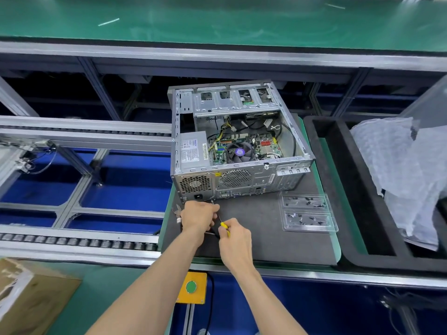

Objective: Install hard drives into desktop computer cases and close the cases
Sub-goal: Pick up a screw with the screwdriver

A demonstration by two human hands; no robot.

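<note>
An open desktop computer case [238, 141] lies on its side on a dark mat [261, 221], its rear panel towards me and the motherboard, fan and power supply exposed. The drive cage sits at its far end. My right hand [234, 240] grips a screwdriver with a yellow-and-black handle [225, 227], its shaft pointing at the case's lower rear edge. My left hand [198, 215] is curled just below that edge near the power socket and pinches something small by the screwdriver tip; what it pinches is hidden. No hard drive is plainly visible.
A clear plastic tray [307, 212] with several small screws lies on the mat to the right. A black foam tray [358, 189] holding bubble-wrap bags [399, 170] stands further right. Roller conveyor rails [79, 240] run on the left, a cardboard box [31, 296] at bottom left, a yellow button box [192, 287] below.
</note>
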